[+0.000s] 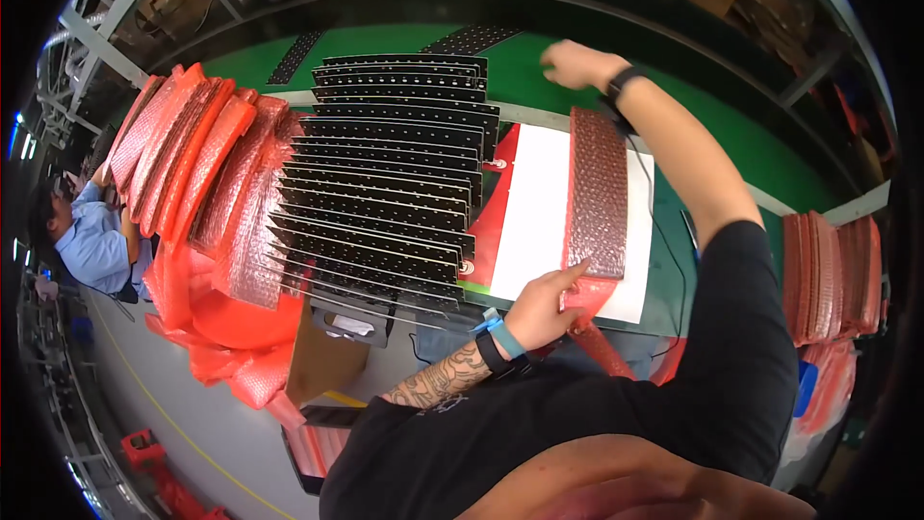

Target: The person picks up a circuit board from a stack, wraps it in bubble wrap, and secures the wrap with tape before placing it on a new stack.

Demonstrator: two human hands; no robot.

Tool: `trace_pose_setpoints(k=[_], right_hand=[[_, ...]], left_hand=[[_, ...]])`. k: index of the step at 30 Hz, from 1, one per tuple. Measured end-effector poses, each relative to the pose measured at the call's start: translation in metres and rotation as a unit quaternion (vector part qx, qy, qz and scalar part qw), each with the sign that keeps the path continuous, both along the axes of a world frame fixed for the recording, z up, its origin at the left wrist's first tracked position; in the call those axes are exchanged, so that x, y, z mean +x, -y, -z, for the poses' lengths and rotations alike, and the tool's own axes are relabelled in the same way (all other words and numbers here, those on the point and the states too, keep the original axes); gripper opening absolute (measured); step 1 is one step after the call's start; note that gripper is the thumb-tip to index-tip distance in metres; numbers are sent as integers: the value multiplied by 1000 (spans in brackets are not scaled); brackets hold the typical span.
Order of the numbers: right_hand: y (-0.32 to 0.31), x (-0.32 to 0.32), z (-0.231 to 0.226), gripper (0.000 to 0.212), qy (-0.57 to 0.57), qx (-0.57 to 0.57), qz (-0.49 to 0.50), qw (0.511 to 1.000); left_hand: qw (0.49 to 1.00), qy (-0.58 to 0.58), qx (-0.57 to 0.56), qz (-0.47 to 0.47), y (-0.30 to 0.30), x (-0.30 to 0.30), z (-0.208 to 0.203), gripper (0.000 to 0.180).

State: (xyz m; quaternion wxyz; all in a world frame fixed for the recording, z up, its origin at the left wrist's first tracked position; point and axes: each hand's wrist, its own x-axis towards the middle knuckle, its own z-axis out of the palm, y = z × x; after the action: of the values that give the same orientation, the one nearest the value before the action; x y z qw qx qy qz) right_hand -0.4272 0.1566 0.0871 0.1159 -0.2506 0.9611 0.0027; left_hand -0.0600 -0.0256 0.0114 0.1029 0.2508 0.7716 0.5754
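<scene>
A red bubble-wrap bag (599, 193) lies lengthwise on a white sheet (529, 202), with a dark panel showing through it. My left hand (542, 310) grips the bag's near end, thumb and fingers closed on the loose red flap. Beyond the bag's far end, my right hand (580, 65) hovers over the green surface, fingers curled in and nothing visible in them. To the left of the sheet stands a row of several thin black panels with small dots (385, 164), on edge and spaced apart.
Stacked red bubble-wrap bags (178, 149) stand at the left, more (813, 274) at the right. Two dotted black strips (470, 39) lie on the green surface (375, 43). A black cord (681, 274) trails from my right wrist. A cardboard box (327, 356) sits below; a co-worker (96, 241) is far left.
</scene>
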Motion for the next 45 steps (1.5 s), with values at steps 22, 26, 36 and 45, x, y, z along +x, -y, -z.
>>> trace_pose_setpoints(k=[22, 26, 36, 45], right_hand=[[-114, -91, 17, 115, 46, -52, 158, 985], [-146, -107, 48, 115, 70, -90, 195, 974], [-208, 18, -16, 94, 38, -68, 255, 964], [-244, 87, -22, 11, -268, -78, 59, 958]], left_hand=[[997, 41, 44, 52, 6, -8, 6, 82], [993, 98, 2, 59, 14, -5, 1, 82], [985, 152, 46, 64, 10, 3, 8, 79], [963, 259, 19, 77, 5, 5, 4, 76]])
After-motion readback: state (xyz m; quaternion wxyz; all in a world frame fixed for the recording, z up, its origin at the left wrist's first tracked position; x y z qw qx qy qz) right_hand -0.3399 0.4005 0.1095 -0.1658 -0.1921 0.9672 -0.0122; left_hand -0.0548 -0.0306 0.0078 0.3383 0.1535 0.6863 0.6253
